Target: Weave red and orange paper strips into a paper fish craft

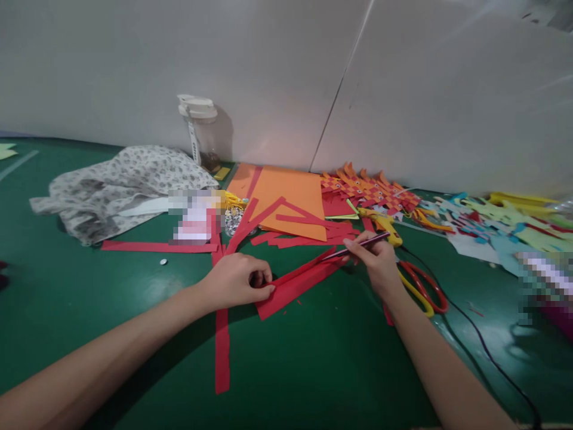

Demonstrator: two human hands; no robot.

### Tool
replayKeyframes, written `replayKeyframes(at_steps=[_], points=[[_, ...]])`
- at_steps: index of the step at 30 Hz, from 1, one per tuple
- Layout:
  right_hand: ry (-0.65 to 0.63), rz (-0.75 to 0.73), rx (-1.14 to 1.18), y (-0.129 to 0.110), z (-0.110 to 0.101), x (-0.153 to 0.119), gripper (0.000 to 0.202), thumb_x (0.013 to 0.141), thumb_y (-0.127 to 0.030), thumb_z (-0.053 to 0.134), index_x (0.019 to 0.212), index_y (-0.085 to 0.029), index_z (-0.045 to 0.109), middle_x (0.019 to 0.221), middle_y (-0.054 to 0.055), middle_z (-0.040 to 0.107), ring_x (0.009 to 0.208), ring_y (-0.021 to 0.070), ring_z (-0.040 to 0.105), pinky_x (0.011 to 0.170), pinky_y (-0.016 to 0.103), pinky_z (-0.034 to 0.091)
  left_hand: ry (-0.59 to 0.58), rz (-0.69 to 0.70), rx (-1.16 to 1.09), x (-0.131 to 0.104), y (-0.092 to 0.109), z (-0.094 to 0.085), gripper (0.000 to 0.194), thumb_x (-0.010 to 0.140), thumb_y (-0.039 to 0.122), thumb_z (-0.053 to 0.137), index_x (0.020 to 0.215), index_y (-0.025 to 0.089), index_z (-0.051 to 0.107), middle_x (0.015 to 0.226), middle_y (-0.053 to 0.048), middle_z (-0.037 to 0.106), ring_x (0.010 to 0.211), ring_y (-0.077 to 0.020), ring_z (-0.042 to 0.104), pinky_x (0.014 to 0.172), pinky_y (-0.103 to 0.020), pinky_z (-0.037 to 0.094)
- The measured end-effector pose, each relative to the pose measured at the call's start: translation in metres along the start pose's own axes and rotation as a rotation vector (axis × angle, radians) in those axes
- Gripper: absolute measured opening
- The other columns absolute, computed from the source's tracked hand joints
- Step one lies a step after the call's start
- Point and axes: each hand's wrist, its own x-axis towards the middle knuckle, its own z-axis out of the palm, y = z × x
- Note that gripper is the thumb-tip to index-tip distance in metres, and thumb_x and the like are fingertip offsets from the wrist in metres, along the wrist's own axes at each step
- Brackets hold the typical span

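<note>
A folded red paper strip [301, 288] lies slanted on the green table between my hands. My left hand [242, 279] is closed, thumb and finger pinching the strip's left end by its raised fold. My right hand [373, 257] grips a slim, dark, pen-shaped tool [367, 242] with a pale stripe. Its pointed end reaches left along the strip's fold; whether it is a pen or a blade cannot be made out. Under my left wrist runs a long red paper strip [222, 358], and more red strips [308, 236] are piled behind.
Scissors with red-and-yellow handles [430, 286], a yellow glue gun [387, 227] and a black cord [483, 346] lie right. Orange sheets [290, 191], woven paper fish [367, 188] and paper scraps [492, 227] fill the back. Patterned cloth [125, 185] and a lidded cup [201, 131] stand left.
</note>
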Motion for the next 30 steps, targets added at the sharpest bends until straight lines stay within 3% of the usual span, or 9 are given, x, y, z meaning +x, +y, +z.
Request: replayKeyframes(at_steps=[3,8,11,20,26,30], points=[[-0.034,-0.015,0.011,-0.007,0.009,-0.008,0.028,0.072,-0.042,0.071,0.063,-0.022,0.054,0.049,-0.002,0.063,0.043,0.0133,0.051,0.044,0.025,0.038,-0.002,-0.002,-0.001,0.000,0.000,0.000,0.013,0.073,0.031,0.059,0.074,0.019,0.065,0.063,0.003,0.064,0.059,-0.0099,0.056,0.052,-0.020,0.035],[-0.249,0.022,-0.051,-0.022,0.040,-0.027,0.027,0.076,-0.043,0.067,0.065,-0.021,0.054,0.056,0.001,0.066,0.048,0.0145,0.056,0.045,0.025,0.040,0.003,0.009,0.001,0.000,-0.001,0.001,0.014,0.073,0.031,0.059,0.075,0.019,0.066,0.064,0.002,0.064,0.059,-0.0103,0.056,0.052,-0.020,0.035],[-0.302,0.038,-0.053,-0.024,0.049,-0.031,0.026,0.077,-0.042,0.066,0.065,-0.021,0.054,0.056,0.000,0.066,0.049,0.0137,0.058,0.048,0.024,0.043,0.003,0.005,0.005,0.001,-0.001,0.001,0.014,0.074,0.031,0.059,0.076,0.020,0.066,0.064,0.002,0.064,0.059,-0.0104,0.056,0.052,-0.020,0.035],[-0.165,0.032,-0.003,-0.011,0.030,-0.020,0.029,0.075,-0.043,0.068,0.067,-0.020,0.053,0.055,0.001,0.066,0.051,0.0156,0.059,0.048,0.025,0.041,0.009,-0.001,0.000,0.000,0.000,0.001,0.013,0.073,0.031,0.059,0.073,0.019,0.066,0.062,0.003,0.063,0.058,-0.0097,0.056,0.051,-0.019,0.034],[-0.235,0.052,-0.012,-0.013,0.033,-0.023,0.029,0.074,-0.044,0.069,0.066,-0.020,0.053,0.055,0.001,0.066,0.048,0.0149,0.057,0.045,0.025,0.040,0.024,0.016,0.013,0.000,0.000,0.001,0.014,0.074,0.031,0.058,0.074,0.019,0.066,0.062,0.002,0.063,0.059,-0.0101,0.056,0.051,-0.019,0.035],[-0.182,0.031,-0.018,-0.010,0.027,-0.020,0.030,0.074,-0.044,0.068,0.066,-0.020,0.053,0.054,0.001,0.065,0.046,0.0142,0.055,0.044,0.025,0.039,0.021,0.035,-0.005,0.000,0.000,0.001,0.014,0.071,0.032,0.060,0.074,0.019,0.065,0.061,0.003,0.063,0.057,-0.0095,0.056,0.051,-0.019,0.036]])
